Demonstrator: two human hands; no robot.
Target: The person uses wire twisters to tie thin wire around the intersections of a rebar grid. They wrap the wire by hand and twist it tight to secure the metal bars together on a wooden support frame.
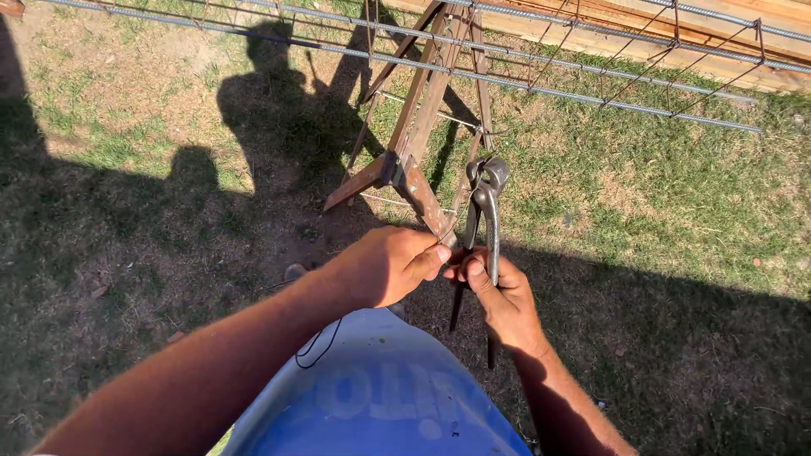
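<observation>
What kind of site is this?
Likely an outdoor rebar-tying spot on a building site. A rebar cage lies across a rusty metal trestle on patchy grass, timber planks sit behind, and the right hand holds steel pincers.

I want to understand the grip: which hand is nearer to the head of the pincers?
Right. The right hand holds the handles of the pincers, directly below the head. The left hand is beside it, farther left.

Pincers [487, 198] right of trestle [414, 160], under rebar [541, 80]
</observation>
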